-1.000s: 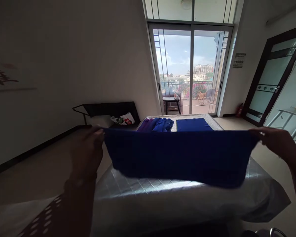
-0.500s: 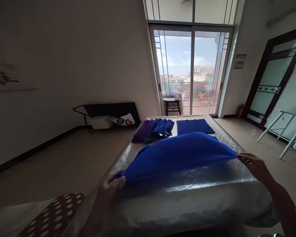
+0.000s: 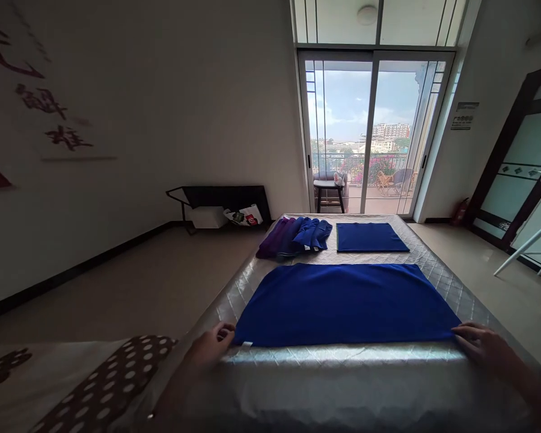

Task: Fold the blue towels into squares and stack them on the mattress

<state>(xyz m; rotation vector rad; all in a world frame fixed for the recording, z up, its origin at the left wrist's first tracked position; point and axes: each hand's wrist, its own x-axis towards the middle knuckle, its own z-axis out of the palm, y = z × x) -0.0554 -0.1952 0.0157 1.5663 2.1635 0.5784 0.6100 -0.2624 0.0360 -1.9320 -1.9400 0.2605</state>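
A blue cloth lies spread nearly flat on the plastic-covered mattress, its near edge stretched between my hands. My left hand is closed on the near left corner, beside a small white label. At the near right corner, my right hand pinches the cloth between thumb and fingers. Beyond it lies a second blue cloth, flat and rectangular. To the left of that sit several rolled or folded cloths in purple and blue.
A brown polka-dot fabric lies at the lower left, next to the mattress. Against the wall stands a low black frame with a white box and a printed bag. A white-legged table is at the right.
The blue cloth was billowing in the air and has come down flat on the mattress. Both hands have lowered with its corners. The view has turned slightly left.
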